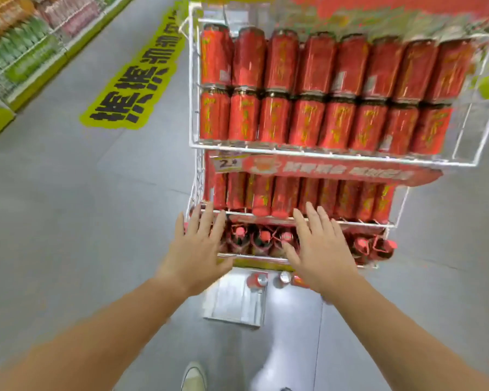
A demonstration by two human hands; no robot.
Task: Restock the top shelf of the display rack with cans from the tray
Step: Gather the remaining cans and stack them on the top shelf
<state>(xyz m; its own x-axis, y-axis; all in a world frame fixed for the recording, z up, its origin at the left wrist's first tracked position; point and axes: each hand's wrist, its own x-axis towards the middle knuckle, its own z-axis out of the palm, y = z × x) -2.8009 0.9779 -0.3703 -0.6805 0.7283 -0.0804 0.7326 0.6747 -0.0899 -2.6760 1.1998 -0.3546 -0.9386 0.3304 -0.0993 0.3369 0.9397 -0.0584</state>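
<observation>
Both your hands are out in front of you, backs up, and neither has hold of anything. Your left hand [198,249] is fully spread with the fingers straight. Its fingertips lie over the left front corner of the middle shelf [359,222] of the white wire display rack [192,80]. Your right hand [319,249] is just as open, with its fingers fanned across the middle of the rack's front. From this angle you cannot tell whether either hand touches the wire or only hovers before it.

The top shelf [322,155] holds red cans [308,88] standing upright in two stacked layers, eight across in each, packed side by side along the front. More red cans stand in a row on the middle shelf behind a red banner strip [336,170] with a price tag [227,163] at its left end. On the lowest shelf, partly behind your hands, are dark bottles with red caps [263,235].

The tray [232,306] lies on the grey floor at the foot of the rack, between your forearms and well below the top shelf (it looks grey and mostly bare). Two loose cans [271,277] sit at its far end, tops up, near each other.

A yellow floor sticker [130,88] with black characters lies to the left of the rack. Beyond it are store shelves [17,52] of green and orange goods. A pale shoe [194,376] shows at the bottom edge.
</observation>
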